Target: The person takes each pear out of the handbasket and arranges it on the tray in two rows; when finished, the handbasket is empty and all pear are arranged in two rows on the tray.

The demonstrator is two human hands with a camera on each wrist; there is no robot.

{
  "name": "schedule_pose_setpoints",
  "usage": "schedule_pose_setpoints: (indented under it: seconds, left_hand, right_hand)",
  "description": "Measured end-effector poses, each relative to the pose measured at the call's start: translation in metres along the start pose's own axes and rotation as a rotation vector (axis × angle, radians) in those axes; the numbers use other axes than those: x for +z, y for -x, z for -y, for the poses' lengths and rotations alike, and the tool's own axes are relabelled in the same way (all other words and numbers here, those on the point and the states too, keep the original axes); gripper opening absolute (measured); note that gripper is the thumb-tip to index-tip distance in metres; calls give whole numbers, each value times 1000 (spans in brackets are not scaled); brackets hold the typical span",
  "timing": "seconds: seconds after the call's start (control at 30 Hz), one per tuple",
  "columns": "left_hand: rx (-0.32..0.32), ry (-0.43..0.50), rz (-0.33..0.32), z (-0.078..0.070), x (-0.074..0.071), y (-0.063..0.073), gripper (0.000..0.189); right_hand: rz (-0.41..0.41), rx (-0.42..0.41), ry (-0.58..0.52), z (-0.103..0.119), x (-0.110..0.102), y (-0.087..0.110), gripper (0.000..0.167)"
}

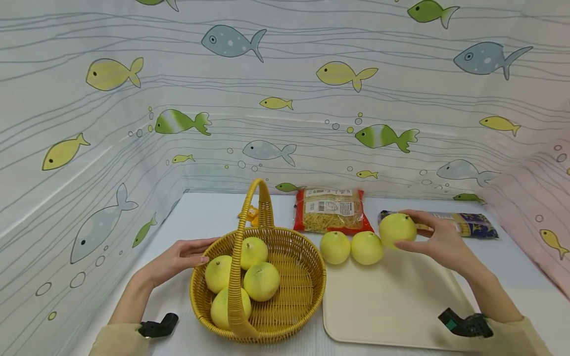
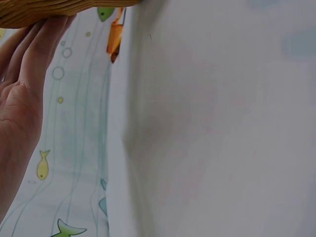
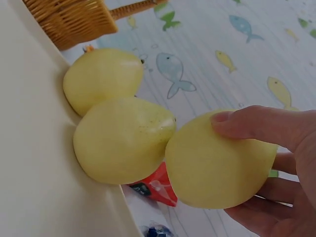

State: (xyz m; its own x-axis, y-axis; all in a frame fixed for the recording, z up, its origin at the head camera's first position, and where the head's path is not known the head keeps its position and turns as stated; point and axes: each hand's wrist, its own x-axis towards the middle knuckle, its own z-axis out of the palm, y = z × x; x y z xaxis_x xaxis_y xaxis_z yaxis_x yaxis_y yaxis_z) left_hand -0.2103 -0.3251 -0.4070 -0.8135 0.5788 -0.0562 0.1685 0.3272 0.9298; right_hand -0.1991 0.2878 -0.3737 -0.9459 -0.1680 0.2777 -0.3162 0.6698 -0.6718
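In the head view my right hand [image 1: 438, 242] holds a yellow-green pomelo [image 1: 395, 230] over the back of the beige tray [image 1: 396, 306], thumb on one side and fingers round the other. Two more pomelos, a left one [image 1: 335, 247] and a middle one [image 1: 367, 247], sit side by side at the tray's back left. The left hand [image 1: 180, 257] rests at the left rim of a yellow wicker basket [image 1: 291, 316], its fingers fairly straight against the outside. Several pomelos [image 1: 261, 281] lie in the basket's left half, partly behind its tall handle.
A red-edged pasta bag [image 1: 329, 210] lies behind the tray, and a dark blue pasta packet [image 1: 478, 225] is at the back right. Some small orange item [image 1: 252, 215] sits behind the basket. Fish-patterned walls [image 1: 285, 148] enclose the back and sides.
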Motion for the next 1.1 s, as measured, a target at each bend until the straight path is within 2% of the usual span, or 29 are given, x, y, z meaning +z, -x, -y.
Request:
schedule_pose_setpoints:
  seconds: [0.13,0.53,0.8,1.1]
  left_hand:
    - [7,11,3,0,0,0,52]
    - [7,14,2,-3,2,1,52]
    - [-4,8,-3,-4,1,1,53]
    - [-6,7,-2,-3,1,0,53]
  right_hand:
    - [22,-6,-11,-7,0,-1,69]
    - [104,45,-11,-25,0,-4,77]
    - [122,25,7,-34,1,-5,73]
    - [173,48,5,-44,3,-4,74]
